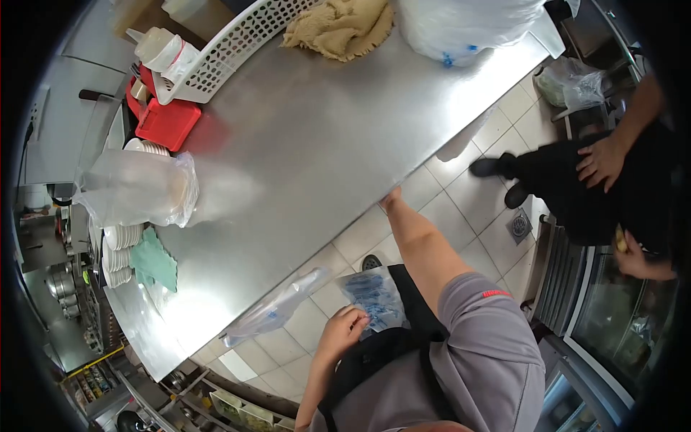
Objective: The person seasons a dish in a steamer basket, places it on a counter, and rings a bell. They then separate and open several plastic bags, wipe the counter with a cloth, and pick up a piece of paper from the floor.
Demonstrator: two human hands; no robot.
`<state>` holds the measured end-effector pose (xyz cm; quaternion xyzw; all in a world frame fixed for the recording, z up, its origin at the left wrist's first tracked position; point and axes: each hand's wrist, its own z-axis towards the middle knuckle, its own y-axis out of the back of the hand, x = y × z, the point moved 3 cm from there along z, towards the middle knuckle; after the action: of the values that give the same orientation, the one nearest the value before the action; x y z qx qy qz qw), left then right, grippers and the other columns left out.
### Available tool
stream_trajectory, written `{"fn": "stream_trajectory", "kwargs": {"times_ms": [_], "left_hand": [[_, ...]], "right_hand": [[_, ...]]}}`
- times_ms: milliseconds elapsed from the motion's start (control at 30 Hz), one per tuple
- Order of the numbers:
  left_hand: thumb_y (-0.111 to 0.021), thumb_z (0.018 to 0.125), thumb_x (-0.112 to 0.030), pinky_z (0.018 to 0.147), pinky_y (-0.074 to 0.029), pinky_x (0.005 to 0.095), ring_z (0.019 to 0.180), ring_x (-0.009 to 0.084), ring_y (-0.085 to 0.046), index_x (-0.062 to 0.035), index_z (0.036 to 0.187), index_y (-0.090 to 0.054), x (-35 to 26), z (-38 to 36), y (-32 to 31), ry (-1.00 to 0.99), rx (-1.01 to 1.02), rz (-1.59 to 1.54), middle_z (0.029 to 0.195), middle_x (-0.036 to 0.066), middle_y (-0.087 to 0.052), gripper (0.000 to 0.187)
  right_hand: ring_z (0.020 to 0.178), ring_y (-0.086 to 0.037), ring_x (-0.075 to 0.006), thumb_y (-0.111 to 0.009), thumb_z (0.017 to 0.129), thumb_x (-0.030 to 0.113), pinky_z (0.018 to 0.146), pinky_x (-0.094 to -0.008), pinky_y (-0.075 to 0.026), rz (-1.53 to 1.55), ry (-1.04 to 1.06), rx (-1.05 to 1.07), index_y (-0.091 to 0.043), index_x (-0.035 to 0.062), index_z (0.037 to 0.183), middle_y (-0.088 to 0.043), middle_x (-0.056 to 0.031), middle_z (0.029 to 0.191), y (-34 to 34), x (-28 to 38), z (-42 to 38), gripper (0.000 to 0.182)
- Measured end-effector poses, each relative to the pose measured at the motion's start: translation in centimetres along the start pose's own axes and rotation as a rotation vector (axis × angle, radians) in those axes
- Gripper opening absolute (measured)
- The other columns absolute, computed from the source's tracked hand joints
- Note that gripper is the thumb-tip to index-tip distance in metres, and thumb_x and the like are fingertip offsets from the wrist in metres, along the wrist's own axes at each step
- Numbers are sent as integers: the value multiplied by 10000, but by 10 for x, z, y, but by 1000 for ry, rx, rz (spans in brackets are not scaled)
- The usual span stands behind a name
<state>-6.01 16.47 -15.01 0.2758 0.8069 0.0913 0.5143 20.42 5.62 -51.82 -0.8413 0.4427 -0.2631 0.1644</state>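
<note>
My left hand (345, 330) is closed, its curled fingers at the edge of a clear bag (376, 291) with blue pieces inside, above my legs. My right hand (391, 198) reaches the near edge of the steel table (288, 151); its fingers are too small and hidden to make out. A thin clear plastic bag (277, 306) with a blue mark hangs along the table edge, left of my left hand.
A white perforated basket (216, 61), brown cloth (338, 29), large white bag (468, 25), red tray (169, 124), stacked white dishes (119, 252) and green cloth (153, 259) are on the table. Another person in dark clothes (576, 180) stands at right, near a glass-door fridge (612, 317).
</note>
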Motion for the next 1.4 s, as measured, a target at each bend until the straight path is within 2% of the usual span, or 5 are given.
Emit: {"fn": "stream_trajectory", "kwargs": {"times_ms": [400, 800, 933, 1200, 1400], "left_hand": [[-591, 826, -136, 678, -452, 327, 783, 267, -577, -23, 856, -586, -25, 39, 22, -190, 108, 14, 818, 96, -575, 117], [-539, 856, -90, 724, -459, 310, 838, 253, -585, 7, 886, -576, -32, 51, 32, -189, 153, -83, 909, 119, -574, 108], [-503, 899, -70, 769, -449, 244, 854, 127, -554, 17, 932, -573, -29, 58, 16, -136, 62, -228, 959, 73, -580, 117], [-567, 859, -95, 836, -438, 310, 1017, 195, -527, 2, 919, -585, -86, 57, -5, -167, 623, -219, 1022, 87, -560, 115], [-642, 746, -64, 912, -379, 396, 1064, 319, -484, -28, 932, -589, -187, 73, 108, -859, -240, 311, 1056, 123, -538, 197]], "right_hand": [[526, -358, -144, -278, 850, 682, 686, -452, -430, 133, -43, 160, -414, 162, 683, -333, 31, 557, 35, 10, 24, 563], [1091, -482, -385, -353, 785, 734, 827, -546, -422, -520, -203, -599, -286, 17, 1347, -405, -234, 1296, 221, 41, -138, 914], [1018, -529, -424, -404, 753, 747, 828, -492, -457, -544, -560, -212, -250, 12, 1363, -397, -274, 1292, 213, 32, -214, 967], [870, -626, -221, -543, 842, 50, 731, -406, -538, -375, -251, 136, -547, 22, 1132, -639, -119, 949, 126, 30, -302, 291], [806, -628, -216, -560, 836, 69, 699, -394, -542, -258, 164, 3, -549, 65, 1094, -627, -89, 938, 129, 82, -284, 258]]}}
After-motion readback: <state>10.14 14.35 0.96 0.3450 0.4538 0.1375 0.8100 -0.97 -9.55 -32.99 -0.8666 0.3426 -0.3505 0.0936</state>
